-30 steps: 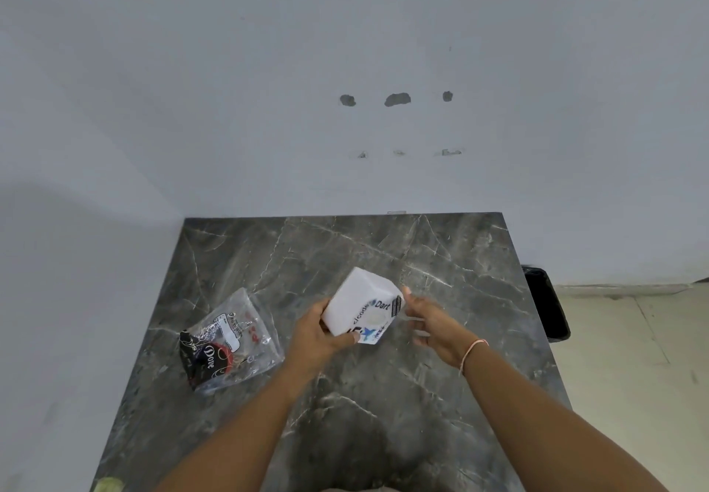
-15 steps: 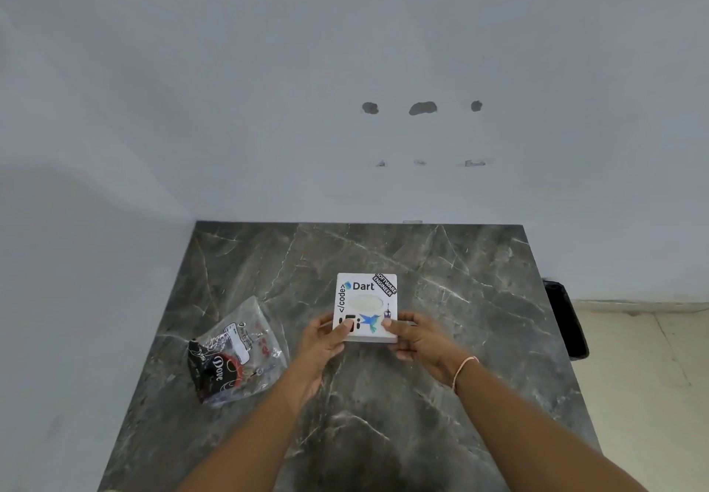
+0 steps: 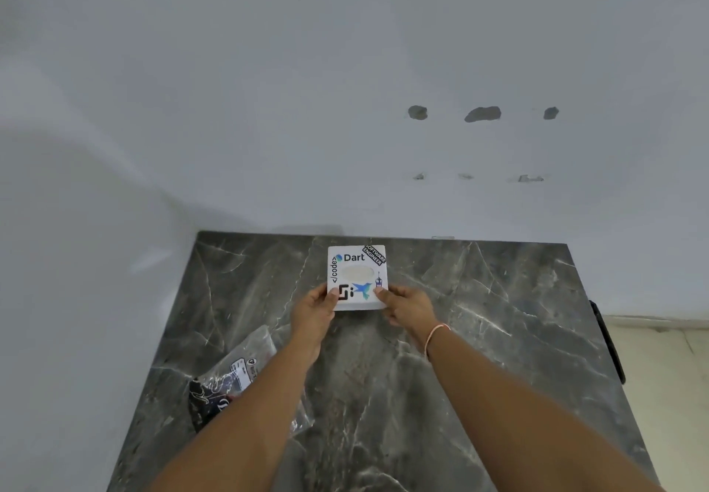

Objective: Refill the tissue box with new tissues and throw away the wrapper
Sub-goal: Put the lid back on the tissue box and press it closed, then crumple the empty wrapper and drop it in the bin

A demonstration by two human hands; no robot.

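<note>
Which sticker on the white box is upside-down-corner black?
The black "SOFTWARE ENGINEER" sticker, slanted across the white sticker-covered tissue box's far right corner; others sit straighter.

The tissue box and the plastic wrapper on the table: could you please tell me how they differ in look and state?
The tissue box is white, rigid and square, with stickers on top; the plastic wrapper is clear with dark print, crumpled and limp. The box is held at its near corners by the left hand and right hand; the wrapper lies untouched, partly hidden under the left forearm. Both sit on the marble table.

A plain home corner: a dark grey marble-patterned tabletop (image 3: 479,338) against a bare white painted wall (image 3: 268,88) pocked with drill holes (image 3: 482,114)
</note>
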